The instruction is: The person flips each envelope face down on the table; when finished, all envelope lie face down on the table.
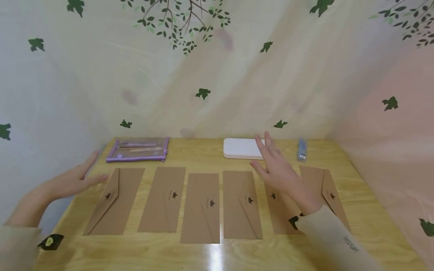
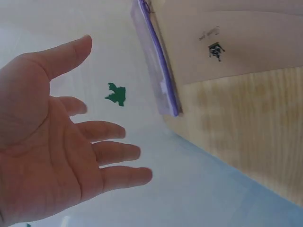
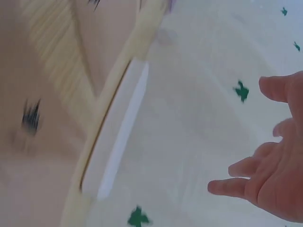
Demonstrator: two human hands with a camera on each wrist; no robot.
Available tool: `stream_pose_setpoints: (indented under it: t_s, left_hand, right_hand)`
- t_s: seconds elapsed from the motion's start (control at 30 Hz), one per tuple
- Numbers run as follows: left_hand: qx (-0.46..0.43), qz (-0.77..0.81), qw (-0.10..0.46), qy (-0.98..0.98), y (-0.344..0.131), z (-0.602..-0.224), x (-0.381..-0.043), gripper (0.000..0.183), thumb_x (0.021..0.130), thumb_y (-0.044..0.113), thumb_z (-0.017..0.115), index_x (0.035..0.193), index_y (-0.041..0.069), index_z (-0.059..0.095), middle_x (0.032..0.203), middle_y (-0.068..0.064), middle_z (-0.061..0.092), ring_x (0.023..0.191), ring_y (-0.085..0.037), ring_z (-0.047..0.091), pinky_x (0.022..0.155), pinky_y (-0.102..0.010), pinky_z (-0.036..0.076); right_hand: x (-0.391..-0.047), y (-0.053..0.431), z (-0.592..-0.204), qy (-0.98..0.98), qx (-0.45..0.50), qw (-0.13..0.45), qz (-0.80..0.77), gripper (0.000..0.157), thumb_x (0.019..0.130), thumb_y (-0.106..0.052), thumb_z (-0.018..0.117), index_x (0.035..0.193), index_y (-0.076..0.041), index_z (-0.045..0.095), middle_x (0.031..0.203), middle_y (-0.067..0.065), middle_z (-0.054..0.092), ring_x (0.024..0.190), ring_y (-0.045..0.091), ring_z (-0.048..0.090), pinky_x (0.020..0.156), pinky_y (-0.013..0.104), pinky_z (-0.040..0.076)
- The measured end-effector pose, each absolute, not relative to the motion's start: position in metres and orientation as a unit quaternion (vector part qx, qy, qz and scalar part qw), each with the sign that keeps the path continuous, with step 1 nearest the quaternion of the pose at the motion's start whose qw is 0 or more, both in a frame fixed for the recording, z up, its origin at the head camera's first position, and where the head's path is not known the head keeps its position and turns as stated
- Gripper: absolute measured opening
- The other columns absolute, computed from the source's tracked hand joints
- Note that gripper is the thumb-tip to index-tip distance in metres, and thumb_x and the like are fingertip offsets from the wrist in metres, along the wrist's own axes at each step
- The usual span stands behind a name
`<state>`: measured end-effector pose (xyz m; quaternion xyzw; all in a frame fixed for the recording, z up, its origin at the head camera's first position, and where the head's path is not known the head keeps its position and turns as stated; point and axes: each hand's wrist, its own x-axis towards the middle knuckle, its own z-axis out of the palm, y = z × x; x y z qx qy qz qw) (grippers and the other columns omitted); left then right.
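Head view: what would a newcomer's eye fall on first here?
First, the row of six brown envelopes across the wooden table. Behind them lie a purple-edged pouch at left, a white slab right of centre and a small bluish pack farther right. The left hand and right hand hover at either side, empty.

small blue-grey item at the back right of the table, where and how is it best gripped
Probably pinch the small blue-grey item by its long sides near the middle, coming from above with the right hand, the nearer one. It is narrow, lies lengthwise front to back, and has bare table on both sides.
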<state>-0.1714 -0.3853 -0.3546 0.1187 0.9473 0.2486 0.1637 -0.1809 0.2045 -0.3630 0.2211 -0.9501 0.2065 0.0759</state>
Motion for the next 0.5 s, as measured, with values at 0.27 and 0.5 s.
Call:
stream_pose_setpoints:
  t_s: [0.27,0.5]
  left_hand:
    - [0.076,0.337,0.232,0.909,-0.404,-0.371,-0.169,0.095,0.106,0.039,0.052,0.156,0.01,-0.024,0.155,-0.046,-0.004,0.134,-0.072,0.005,0.094,-0.086,0.024]
    - [0.058,0.366,0.25,0.895,-0.412,-0.383,-0.171,0.087,0.108,0.037,0.05,0.159,-0.003,-0.008,0.152,-0.048,0.009,0.134,-0.067,0.025,0.094,-0.07,0.046]
  right_hand:
    - [-0.196,0.137,-0.372,-0.904,0.274,0.132,0.3,0.08,0.104,-0.026,0.059,0.163,-0.007,0.008,0.167,0.012,0.018,0.15,0.029,0.025,0.12,0.047,0.029]
    - [-0.197,0.084,-0.375,-0.873,0.291,0.131,0.368,0.074,0.105,-0.027,0.056,0.164,-0.013,0.014,0.166,0.003,0.024,0.131,0.028,0.052,0.116,0.044,0.037]
